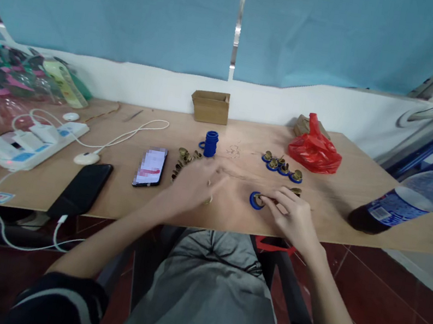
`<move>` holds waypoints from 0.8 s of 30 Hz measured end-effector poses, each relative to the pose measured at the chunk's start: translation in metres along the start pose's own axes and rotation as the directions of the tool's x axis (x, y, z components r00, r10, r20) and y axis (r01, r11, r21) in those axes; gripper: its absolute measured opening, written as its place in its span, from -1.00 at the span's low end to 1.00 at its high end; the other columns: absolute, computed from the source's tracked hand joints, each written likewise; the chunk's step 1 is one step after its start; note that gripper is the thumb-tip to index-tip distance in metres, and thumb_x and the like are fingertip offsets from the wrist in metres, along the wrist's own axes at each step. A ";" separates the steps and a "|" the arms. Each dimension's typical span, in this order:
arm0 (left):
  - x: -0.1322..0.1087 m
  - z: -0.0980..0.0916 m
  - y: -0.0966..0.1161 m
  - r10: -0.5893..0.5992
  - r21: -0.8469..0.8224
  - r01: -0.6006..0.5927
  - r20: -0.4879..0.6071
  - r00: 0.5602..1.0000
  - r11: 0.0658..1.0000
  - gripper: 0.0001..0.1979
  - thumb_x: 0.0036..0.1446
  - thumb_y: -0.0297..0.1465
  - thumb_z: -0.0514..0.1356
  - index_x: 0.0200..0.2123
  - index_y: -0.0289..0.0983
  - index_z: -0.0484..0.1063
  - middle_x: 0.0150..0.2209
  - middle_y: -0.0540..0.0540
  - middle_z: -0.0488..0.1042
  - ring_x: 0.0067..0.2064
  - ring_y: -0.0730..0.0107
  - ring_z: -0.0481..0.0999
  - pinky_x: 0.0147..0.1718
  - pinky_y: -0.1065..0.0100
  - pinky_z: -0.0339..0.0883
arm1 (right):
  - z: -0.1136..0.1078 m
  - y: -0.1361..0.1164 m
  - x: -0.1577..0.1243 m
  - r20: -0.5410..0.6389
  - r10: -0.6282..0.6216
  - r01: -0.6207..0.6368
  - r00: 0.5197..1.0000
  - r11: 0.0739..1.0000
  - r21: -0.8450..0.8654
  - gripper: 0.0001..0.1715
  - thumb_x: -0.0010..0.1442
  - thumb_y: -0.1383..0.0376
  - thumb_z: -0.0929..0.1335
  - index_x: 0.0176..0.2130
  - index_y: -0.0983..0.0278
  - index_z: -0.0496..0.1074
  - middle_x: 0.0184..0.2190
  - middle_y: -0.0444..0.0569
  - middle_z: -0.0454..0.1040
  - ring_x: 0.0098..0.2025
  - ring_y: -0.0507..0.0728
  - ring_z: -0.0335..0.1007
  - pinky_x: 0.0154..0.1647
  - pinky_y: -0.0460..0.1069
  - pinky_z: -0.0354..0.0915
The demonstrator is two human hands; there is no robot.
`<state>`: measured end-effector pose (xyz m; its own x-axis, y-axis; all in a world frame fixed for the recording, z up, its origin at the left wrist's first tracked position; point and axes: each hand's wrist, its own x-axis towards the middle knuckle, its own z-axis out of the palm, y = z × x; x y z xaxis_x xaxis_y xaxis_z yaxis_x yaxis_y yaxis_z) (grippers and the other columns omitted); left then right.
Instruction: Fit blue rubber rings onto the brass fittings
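My right hand is closed in a pinch on a small brass-coloured metal piece with a blue ring around it, low over the table. Another brass piece shows partly behind that hand. My left hand is smeared by motion, so its fingers are unclear; it is over the table beside a pile of loose brass pieces. A stack of blue rings stands just beyond it, with one ring leaning at its left. Several brass pieces fitted with blue rings lie together at the right.
A phone with a lit screen and a dark phone lie at the left, near a power strip and white cables. Farther back are a cardboard box and a red plastic bag. A tilted drink bottle is at right.
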<state>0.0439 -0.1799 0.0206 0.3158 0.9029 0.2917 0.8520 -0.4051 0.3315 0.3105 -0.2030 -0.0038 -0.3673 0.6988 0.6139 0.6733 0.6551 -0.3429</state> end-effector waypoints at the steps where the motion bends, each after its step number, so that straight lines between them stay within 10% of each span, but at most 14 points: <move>1: -0.020 0.005 0.014 0.032 -0.186 -0.034 -0.015 0.999 0.982 -0.67 0.34 -0.23 0.15 0.07 -0.27 0.45 -0.02 -0.21 0.61 0.02 0.11 0.59 0.07 0.13 0.40 | 0.001 -0.009 -0.001 -0.075 -0.034 0.038 0.997 0.998 0.059 -0.88 0.36 0.38 0.36 -0.22 0.27 0.54 -0.28 -0.01 0.58 -0.27 0.13 0.53 -0.19 0.00 0.42; 6: -0.084 0.024 0.052 0.018 -0.809 0.183 0.233 0.972 0.559 -0.56 0.33 -0.14 0.15 0.17 -0.24 0.37 -0.11 -0.16 0.63 -0.09 0.17 0.65 -0.02 0.14 0.49 | 0.009 -0.050 -0.014 -0.247 -0.156 0.193 0.957 0.971 0.137 -0.79 0.31 0.48 0.39 -0.08 0.27 0.54 -0.21 0.03 0.56 -0.22 0.10 0.54 -0.17 -0.02 0.49; 11: -0.093 0.031 0.046 -0.036 -0.913 0.383 0.382 0.924 0.142 -0.53 0.25 -0.01 0.22 0.04 -0.22 0.46 -0.13 -0.14 0.62 -0.17 0.21 0.67 -0.08 0.15 0.56 | 0.025 -0.066 -0.034 -0.170 -0.342 0.362 0.924 0.927 0.099 -0.59 0.35 0.51 0.31 0.13 0.26 0.47 -0.16 0.09 0.56 -0.13 0.15 0.57 -0.15 0.02 0.56; 24: -0.101 0.040 0.035 0.001 -0.896 0.052 0.058 0.998 0.441 -0.70 0.34 -0.36 0.16 0.11 -0.20 0.44 0.09 -0.16 0.56 0.10 0.22 0.57 0.11 0.24 0.47 | 0.031 -0.071 -0.033 -0.103 -0.059 0.093 0.993 0.923 0.373 -0.64 0.32 0.41 0.41 0.10 0.21 0.44 -0.10 0.07 0.50 -0.07 0.19 0.52 -0.08 0.08 0.53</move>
<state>0.0588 -0.2790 -0.0334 0.3406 0.9092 0.2394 0.0178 -0.2608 0.9652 0.2550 -0.2641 -0.0217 -0.3385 0.6257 0.7028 0.3476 0.7772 -0.5245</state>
